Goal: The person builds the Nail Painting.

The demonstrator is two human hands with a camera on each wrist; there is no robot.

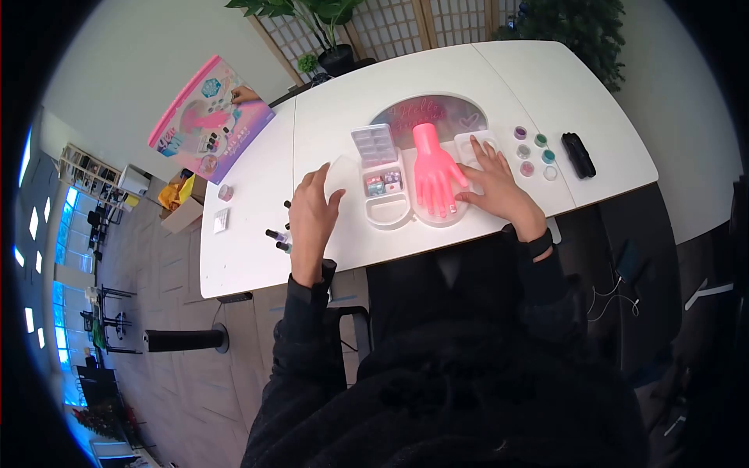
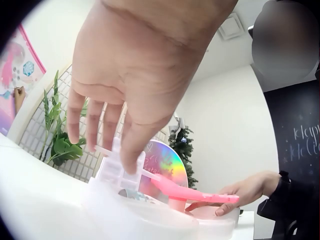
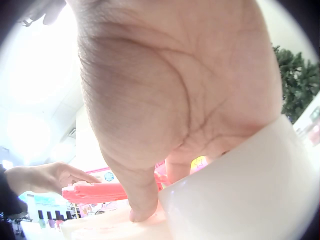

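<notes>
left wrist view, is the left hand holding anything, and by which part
Nothing is held: the left hand has a bare palm and extended fingers.

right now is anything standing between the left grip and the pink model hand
Yes: in the head view, the white tray's left section, with a raised gridded piece at its far end, lies between the left grip and the pink model hand.

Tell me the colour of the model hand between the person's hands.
The model hand is bright pink; the head view shows it best.
</notes>
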